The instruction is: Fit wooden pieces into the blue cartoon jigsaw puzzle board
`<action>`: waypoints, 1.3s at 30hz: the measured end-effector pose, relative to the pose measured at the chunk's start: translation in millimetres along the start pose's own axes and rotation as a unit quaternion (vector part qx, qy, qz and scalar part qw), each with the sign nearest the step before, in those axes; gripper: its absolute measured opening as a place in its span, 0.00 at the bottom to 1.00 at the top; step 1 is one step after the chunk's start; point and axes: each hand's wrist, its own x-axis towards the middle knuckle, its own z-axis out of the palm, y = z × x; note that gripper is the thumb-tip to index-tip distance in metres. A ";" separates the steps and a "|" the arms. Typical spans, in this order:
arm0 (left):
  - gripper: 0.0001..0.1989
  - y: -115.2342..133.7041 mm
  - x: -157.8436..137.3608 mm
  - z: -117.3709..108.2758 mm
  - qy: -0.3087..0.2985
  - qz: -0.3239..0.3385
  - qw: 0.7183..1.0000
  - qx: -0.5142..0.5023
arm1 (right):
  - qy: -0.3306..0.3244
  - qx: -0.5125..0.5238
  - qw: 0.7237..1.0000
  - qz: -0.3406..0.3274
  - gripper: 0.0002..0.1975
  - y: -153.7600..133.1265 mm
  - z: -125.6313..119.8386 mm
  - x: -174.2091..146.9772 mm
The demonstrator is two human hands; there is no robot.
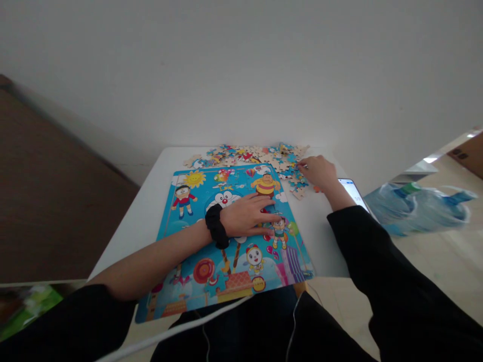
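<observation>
A blue cartoon jigsaw board [169,261] lies on the white table, its near edge reaching past the table's front. My left hand [247,216] rests palm down on the board's middle, fingers spread, covering part of the picture. A black scrunchie [217,226] is round that wrist. Loose puzzle pieces [245,153] are heaped along the board's far edge, some showing bare wood and some printed. At the right end of the heap, my right hand [319,172] has its fingertips pinched on a small puzzle piece, mostly hidden by the fingers. A few blue pieces [217,285] lie near the board's front edge.
A phone [352,193] with a lit screen lies at the table's right edge, by my right wrist. Big clear water bottles [418,206] stand on the floor at right. A white cable [181,329] crosses my lap. The wall is directly behind the table.
</observation>
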 end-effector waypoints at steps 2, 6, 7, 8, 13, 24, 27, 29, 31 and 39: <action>0.22 -0.5 0.2 0.3 -0.001 0.002 1.000 0.001 | -0.003 -0.005 1.000 -0.002 0.17 -6.4 3.3 3.3; 0.22 -1.1 0.7 0.7 -0.003 0.002 1.000 0.004 | 0.004 -0.001 1.000 -0.013 0.19 -13.0 6.7 6.2; 0.22 -1.1 0.8 0.7 -0.003 0.001 1.000 0.005 | 0.006 0.002 1.000 -0.018 0.20 -13.8 7.3 6.1; 0.22 -1.0 0.8 0.8 -0.001 0.000 1.000 0.006 | 0.008 0.006 1.000 -0.022 0.20 -14.3 7.8 5.7; 0.22 -0.8 0.4 1.5 0.005 0.003 1.000 0.008 | 0.015 0.037 0.999 -0.028 0.18 -15.1 8.4 2.0; 0.23 -1.4 0.5 2.2 0.012 0.004 1.000 0.001 | 0.023 0.075 0.995 -0.066 0.13 -0.9 8.7 0.1; 0.22 -1.5 0.7 1.9 0.005 0.002 1.000 0.002 | 0.016 0.062 0.994 -0.088 0.14 0.4 8.0 -3.7; 0.21 -1.4 0.8 1.7 -0.002 -0.001 1.000 0.003 | 0.017 0.049 0.995 -0.087 0.14 -1.2 6.2 -7.3; 0.21 -1.3 0.8 1.7 -0.006 -0.004 1.000 0.004 | 0.024 0.049 0.995 -0.078 0.12 -2.5 3.7 -11.0; 0.17 -2.4 1.4 3.8 -0.003 -0.012 1.000 -0.002 | -0.013 0.301 0.949 -0.088 0.11 9.6 -7.1 -36.9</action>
